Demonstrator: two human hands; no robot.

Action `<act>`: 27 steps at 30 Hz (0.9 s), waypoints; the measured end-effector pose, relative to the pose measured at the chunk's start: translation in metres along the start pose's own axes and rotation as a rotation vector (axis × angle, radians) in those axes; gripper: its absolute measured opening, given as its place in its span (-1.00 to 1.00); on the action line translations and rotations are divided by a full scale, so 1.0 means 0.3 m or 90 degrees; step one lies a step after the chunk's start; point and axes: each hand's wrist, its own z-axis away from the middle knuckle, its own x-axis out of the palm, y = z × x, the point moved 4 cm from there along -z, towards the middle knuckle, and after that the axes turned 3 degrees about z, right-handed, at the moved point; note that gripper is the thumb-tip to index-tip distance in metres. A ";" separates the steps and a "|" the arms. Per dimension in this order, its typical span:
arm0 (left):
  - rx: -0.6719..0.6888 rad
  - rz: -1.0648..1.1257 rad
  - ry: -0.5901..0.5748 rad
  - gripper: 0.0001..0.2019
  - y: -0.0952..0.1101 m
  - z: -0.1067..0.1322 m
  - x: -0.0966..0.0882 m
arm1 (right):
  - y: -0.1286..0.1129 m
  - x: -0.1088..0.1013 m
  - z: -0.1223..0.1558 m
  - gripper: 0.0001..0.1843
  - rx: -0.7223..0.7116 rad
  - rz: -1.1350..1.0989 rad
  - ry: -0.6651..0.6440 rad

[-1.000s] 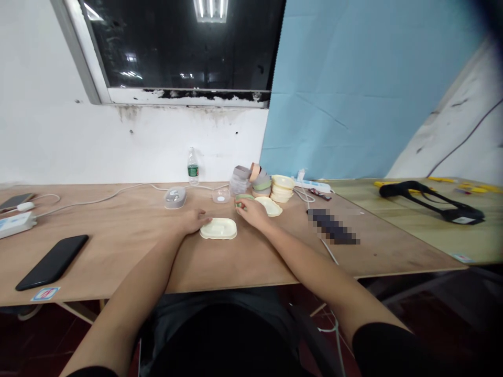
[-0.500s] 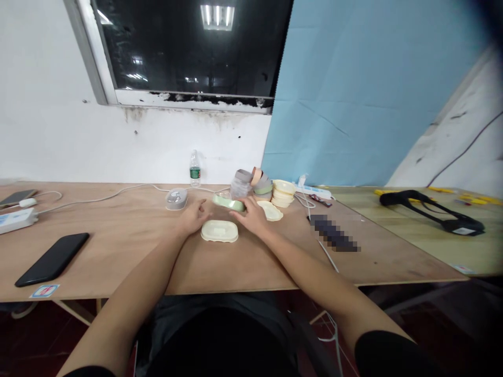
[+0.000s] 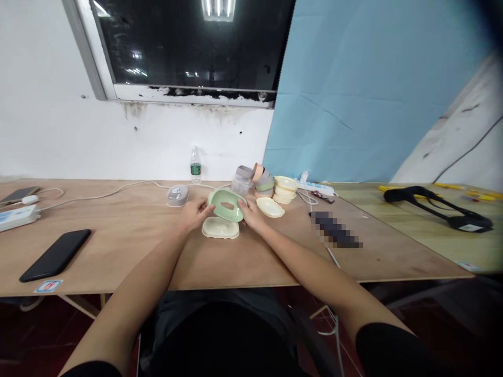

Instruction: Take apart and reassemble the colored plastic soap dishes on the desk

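Observation:
A light green oval plastic dish [image 3: 234, 213] with an opening in its middle is held tilted above the table. My left hand [image 3: 192, 215] grips its left end, thumb on the near side. My right hand [image 3: 253, 216] is closed on its right end. Just below and nearer to me, a cream rounded plastic dish [image 3: 220, 229] lies on the table, its back edge partly covered by the green one. To the right of my right hand lies a flat cream dish [image 3: 270, 207].
Behind are a stack of cream dishes [image 3: 285, 189], grey and peach pieces [image 3: 261, 178], a clear bottle [image 3: 195, 165] and a grey round case [image 3: 177, 196]. A black phone [image 3: 57, 255] lies left; a power strip [image 3: 316, 188] and black strap-like device [image 3: 440, 209] are right.
My left hand has closed on the green dish's left end. The dish has tipped so its face and opening show, and it has come nearer, over the cream dish.

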 end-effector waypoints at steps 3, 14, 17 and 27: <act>-0.053 -0.052 -0.083 -0.40 -0.029 -0.005 0.001 | 0.026 0.000 -0.011 -0.43 0.061 0.028 -0.026; -0.209 -0.120 -0.384 -0.45 -0.077 0.012 0.048 | 0.125 0.048 -0.049 -0.84 0.051 0.199 -0.122; -0.266 -0.088 -0.428 -0.49 -0.096 0.022 0.062 | 0.134 0.065 -0.060 -0.80 -0.035 0.252 -0.144; -0.298 -0.093 -0.359 -0.45 -0.145 0.015 0.066 | 0.135 0.019 -0.198 -0.56 -0.047 0.424 0.042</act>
